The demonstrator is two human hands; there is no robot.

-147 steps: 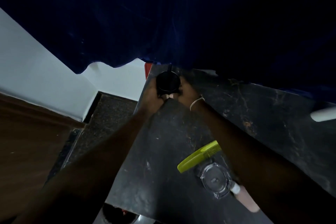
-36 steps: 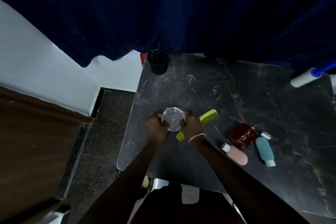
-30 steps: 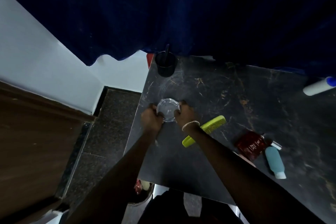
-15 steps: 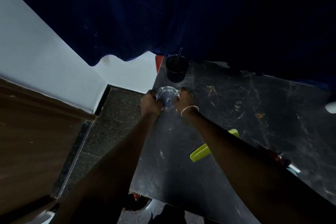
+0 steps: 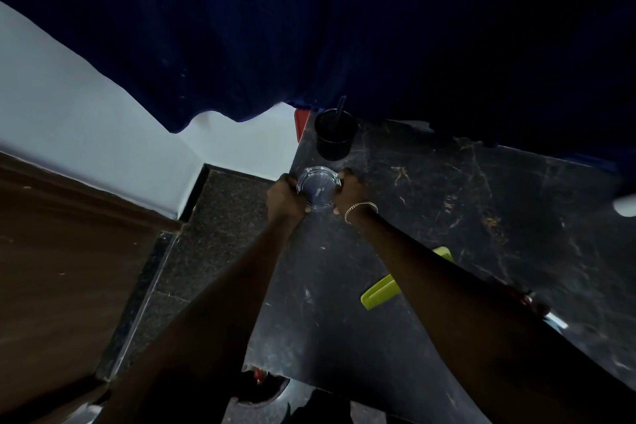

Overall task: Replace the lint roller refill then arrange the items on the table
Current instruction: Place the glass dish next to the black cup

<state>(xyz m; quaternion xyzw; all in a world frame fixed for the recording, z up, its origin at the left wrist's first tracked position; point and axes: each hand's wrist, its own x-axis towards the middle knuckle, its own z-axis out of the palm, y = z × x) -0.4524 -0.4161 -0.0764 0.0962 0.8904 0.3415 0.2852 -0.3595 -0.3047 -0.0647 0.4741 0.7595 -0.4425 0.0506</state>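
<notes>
Both arms reach forward to the far left corner of the dark marbled tabletop (image 5: 447,203). The left hand (image 5: 285,198) and the right hand (image 5: 351,191) clasp a clear glass dish (image 5: 317,190) from opposite sides, fingers (image 5: 344,175) curled against its rim; whether the dish rests on the surface or is lifted just above it cannot be told. A thin chain bracelet (image 5: 361,208) sits on the right wrist. Just beyond the dish, close to the tabletop's back edge, stands a black cup (image 5: 335,138) with a dark stick-like item upright inside it. A lime-green comb (image 5: 382,291) lies flat nearer the person, partly covered by the right forearm. At the right frame edge a white cylindrical end, seemingly the lint roller (image 5: 626,205), is only partly in view. A reddish bottle (image 5: 523,296) shows just beyond the right forearm, mostly hidden. A dark blue curtain (image 5: 309,27) hangs behind the tabletop.
</notes>
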